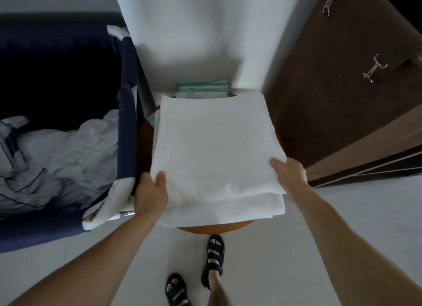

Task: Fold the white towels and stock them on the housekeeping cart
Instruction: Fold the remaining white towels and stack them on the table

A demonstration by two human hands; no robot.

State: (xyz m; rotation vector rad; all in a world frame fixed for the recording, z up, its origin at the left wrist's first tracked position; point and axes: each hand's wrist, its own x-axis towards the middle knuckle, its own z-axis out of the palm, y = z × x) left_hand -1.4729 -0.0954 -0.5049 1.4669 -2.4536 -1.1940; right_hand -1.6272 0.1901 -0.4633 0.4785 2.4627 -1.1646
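A folded white towel (217, 150) lies flat over a round wooden table (214, 228), on top of another folded white towel (228, 211) whose edge shows below it. My left hand (150, 192) grips the top towel's near left corner, thumb on top. My right hand (291, 176) grips its near right corner, thumb over the edge. Both sets of fingers are hidden beneath the fabric.
A navy fabric laundry bin (126, 122) holding crumpled white linen (59, 159) stands at the left. Teal-edged folded cloths (203, 89) lie behind the towels. A dark wooden cabinet (338, 88) with metal handles is at the right. My sandalled feet (213, 260) stand on pale floor.
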